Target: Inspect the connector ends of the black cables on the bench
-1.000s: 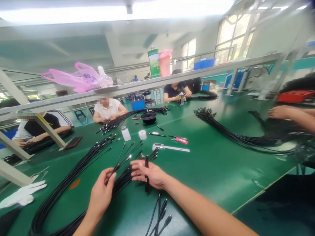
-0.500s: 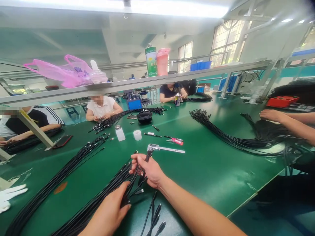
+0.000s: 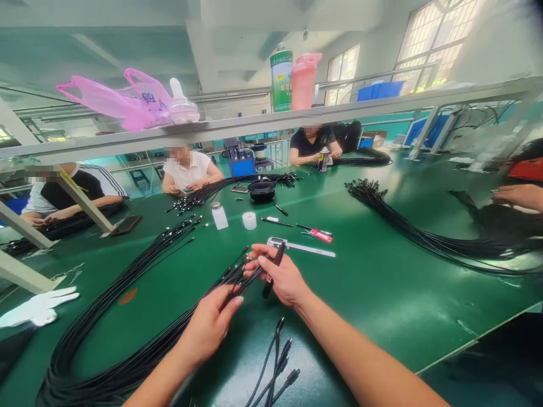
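My left hand (image 3: 214,321) is closed around thin black cables (image 3: 182,322) near the end of a long bundle, thumb and fingers pinched together. Across the palm of my right hand (image 3: 283,278) lies a black pen-shaped tool (image 3: 274,271) with a small pale and reddish label, held under the thumb. The right fingertips touch the cable ends just beyond my left hand. Below my hands, several loose black cables with plugs (image 3: 280,364) lie on the green table (image 3: 365,322).
Digital calipers (image 3: 311,249), a pink-handled tool (image 3: 320,234), a tape roll (image 3: 249,220) and a white bottle (image 3: 219,216) lie ahead. Another cable bundle (image 3: 123,282) curves at left. A glove (image 3: 42,305) is at far left. A co-worker's hand (image 3: 520,195) is at right; several people sit opposite.
The view has shifted, so the table things sit further right. My left hand has moved from connector ends beside the right hand onto the cable bundle. The pen-shaped tool stays in my right hand.
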Available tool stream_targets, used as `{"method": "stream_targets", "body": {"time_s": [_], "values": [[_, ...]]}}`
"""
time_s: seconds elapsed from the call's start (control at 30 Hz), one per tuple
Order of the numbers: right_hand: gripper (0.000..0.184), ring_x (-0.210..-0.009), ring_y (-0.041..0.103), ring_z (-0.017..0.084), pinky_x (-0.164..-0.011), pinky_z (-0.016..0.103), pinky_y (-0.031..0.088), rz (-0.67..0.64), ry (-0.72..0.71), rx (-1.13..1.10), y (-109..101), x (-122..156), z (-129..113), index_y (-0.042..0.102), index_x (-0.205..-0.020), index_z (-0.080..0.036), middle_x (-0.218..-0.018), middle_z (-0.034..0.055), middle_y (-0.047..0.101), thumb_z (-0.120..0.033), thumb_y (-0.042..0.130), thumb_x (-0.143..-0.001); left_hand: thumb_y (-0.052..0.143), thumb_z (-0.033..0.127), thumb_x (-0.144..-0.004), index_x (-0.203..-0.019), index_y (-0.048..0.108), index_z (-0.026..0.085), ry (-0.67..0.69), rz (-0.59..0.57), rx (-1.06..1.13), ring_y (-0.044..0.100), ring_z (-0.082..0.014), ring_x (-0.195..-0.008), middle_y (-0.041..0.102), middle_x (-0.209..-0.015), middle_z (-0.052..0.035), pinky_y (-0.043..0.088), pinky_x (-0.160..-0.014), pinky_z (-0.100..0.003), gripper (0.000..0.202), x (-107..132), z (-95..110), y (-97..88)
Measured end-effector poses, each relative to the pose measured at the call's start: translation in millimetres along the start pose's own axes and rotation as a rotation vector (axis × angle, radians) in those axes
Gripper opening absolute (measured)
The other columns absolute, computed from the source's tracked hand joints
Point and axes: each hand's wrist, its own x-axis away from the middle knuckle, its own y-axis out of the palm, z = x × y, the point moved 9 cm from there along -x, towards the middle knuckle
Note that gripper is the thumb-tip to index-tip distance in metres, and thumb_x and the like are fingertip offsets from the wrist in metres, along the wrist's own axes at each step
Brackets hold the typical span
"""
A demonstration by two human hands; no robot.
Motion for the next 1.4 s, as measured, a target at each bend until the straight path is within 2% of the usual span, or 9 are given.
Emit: {"method": "stream_targets", "body": {"time_s": [0.2, 0.4, 0.5, 0.6, 0.7, 0.87, 0.97, 1.13, 1.4], "values": [[0.046, -0.084, 0.069, 0.014, -0.066, 0.020, 0.050, 0.062, 0.022, 0.136, -7.3, 2.1, 4.3, 0.063, -0.113, -0.019, -0.106, 0.0074, 0.064, -0.044, 0.072, -0.076, 0.036, 0.048, -0.094, -0.090, 0.056, 0.022, -0.032, 0.125, -0.148, 0.064, -0.0115, -0.059, 0.067, -0.073, 0.0004, 0.049, -0.058, -0.020, 0.033, 4.6, -11.7, -13.1], [0.045, -0.086, 0.069, 0.015, -0.070, 0.023, 0.053, 0.093, 0.032, 0.230, -8.4, 4.9, 5.3, 0.062, -0.111, -0.018, -0.099, 0.0055, 0.063, -0.046, 0.068, -0.077, 0.040, 0.046, -0.094, -0.087, 0.055, 0.021, 0.001, 0.457, -0.261, 0.069, -0.0148, -0.068, 0.072, -0.073, -0.0008, 0.051, -0.064, -0.023, 0.030, 13.8, -6.9, -59.6], [0.041, -0.085, 0.069, 0.015, -0.070, 0.023, 0.053, 0.118, 0.042, 0.272, -11.5, 4.9, 6.7, 0.062, -0.109, -0.018, -0.095, 0.0050, 0.064, -0.045, 0.065, -0.078, 0.039, 0.047, -0.094, -0.088, 0.053, 0.019, -0.038, 0.692, -0.138, 0.072, -0.0153, -0.074, 0.067, -0.062, 0.0017, 0.054, -0.072, -0.025, 0.031, 30.9, -6.0, -95.8], [0.041, -0.083, 0.069, 0.014, -0.070, 0.024, 0.054, 0.099, 0.076, 0.306, -11.8, 4.6, 8.9, 0.060, -0.109, -0.018, -0.096, 0.0044, 0.063, -0.045, 0.065, -0.079, 0.045, 0.051, -0.092, -0.089, 0.051, 0.019, -0.032, 0.884, 0.128, 0.061, -0.0126, -0.047, 0.051, -0.046, 0.0075, 0.052, -0.053, -0.024, 0.033, 54.5, 2.1, -136.3], [0.042, -0.080, 0.069, 0.014, -0.070, 0.025, 0.055, -0.011, 0.150, 0.335, -2.9, 7.7, 11.5, 0.060, -0.109, -0.016, -0.093, 0.0046, 0.064, -0.044, 0.065, -0.079, 0.055, 0.054, -0.085, -0.084, 0.052, 0.019, -0.103, 0.764, 0.430, 0.037, -0.0065, -0.031, 0.034, -0.040, 0.0104, 0.027, -0.031, -0.015, 0.035, 57.6, 10.0, -154.8], [0.042, -0.078, 0.071, 0.017, -0.067, 0.026, 0.055, -0.310, 0.288, 0.370, 25.6, 25.6, 17.1, 0.061, -0.108, -0.013, -0.085, 0.0062, 0.068, -0.044, 0.067, -0.081, 0.074, 0.039, -0.072, -0.077, 0.051, 0.017, -0.438, -0.063, 0.762, 0.021, 0.0005, -0.036, 0.028, -0.050, 0.0107, 0.014, -0.034, -0.011, 0.033, 33.6, 9.1, -66.3], [0.042, -0.075, 0.071, 0.017, -0.071, 0.030, 0.056, -0.407, 0.301, 0.371, 37.8, 33.9, 20.4, 0.058, -0.109, -0.013, -0.085, 0.0063, 0.068, -0.046, 0.064, -0.083, 0.079, 0.020, -0.064, -0.077, 0.051, 0.014, -0.461, -0.320, 0.948, 0.027, 0.0018, -0.042, 0.037, -0.058, 0.0082, 0.017, -0.039, -0.012, 0.032, 22.8, -0.1, -5.0], [0.035, -0.075, 0.070, 0.016, -0.071, 0.028, 0.056, -0.457, 0.292, 0.416, 48.6, 38.8, 31.0, 0.059, -0.105, -0.014, -0.083, 0.0057, 0.069, -0.044, 0.060, -0.086, 0.074, 0.025, -0.067, -0.083, 0.055, 0.011, -0.413, -0.379, 1.000, 0.056, -0.0094, -0.073, 0.053, -0.078, -0.0040, 0.044, -0.061, -0.018, 0.029, 14.8, -26.3, 39.7], [0.034, -0.078, 0.069, 0.014, -0.075, 0.030, 0.057, -0.271, 0.211, 0.527, 28.7, 24.9, 27.2, 0.052, -0.103, -0.016, -0.087, 0.0024, 0.063, -0.045, 0.057, -0.087, 0.060, 0.022, -0.074, -0.082, 0.048, 0.016, -0.289, -0.190, 0.579, 0.053, -0.0152, -0.086, 0.054, -0.088, -0.0047, 0.046, -0.086, -0.034, 0.016, 11.0, -43.3, 32.0]]}}
